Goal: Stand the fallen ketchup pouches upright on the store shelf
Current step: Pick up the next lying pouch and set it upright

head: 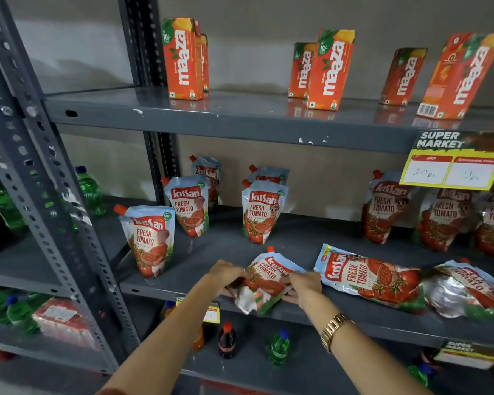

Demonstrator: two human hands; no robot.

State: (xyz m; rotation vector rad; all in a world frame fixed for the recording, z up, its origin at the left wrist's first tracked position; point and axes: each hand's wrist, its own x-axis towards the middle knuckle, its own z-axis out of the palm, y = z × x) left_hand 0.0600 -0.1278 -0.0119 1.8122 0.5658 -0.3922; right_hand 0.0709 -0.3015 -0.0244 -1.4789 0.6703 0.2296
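Observation:
A ketchup pouch (267, 276) with a red cap lies tilted at the front edge of the middle shelf (183, 283). My left hand (227, 273) grips its left side and my right hand (304, 286) grips its right side. To the right, a larger ketchup pouch (368, 276) lies flat, and another fallen pouch (468, 289) lies beside it. Upright pouches stand behind: one at the front left (150, 238), one behind that (190, 205), one in the middle (261, 212), and several at the back right (385, 208).
Orange juice cartons (330, 69) stand on the upper shelf. A yellow price tag (454, 161) hangs from that shelf's front edge at the right. Small soda bottles (226, 340) stand on the lower shelf. A grey slotted post (54, 195) and green bottles (90, 192) are at the left.

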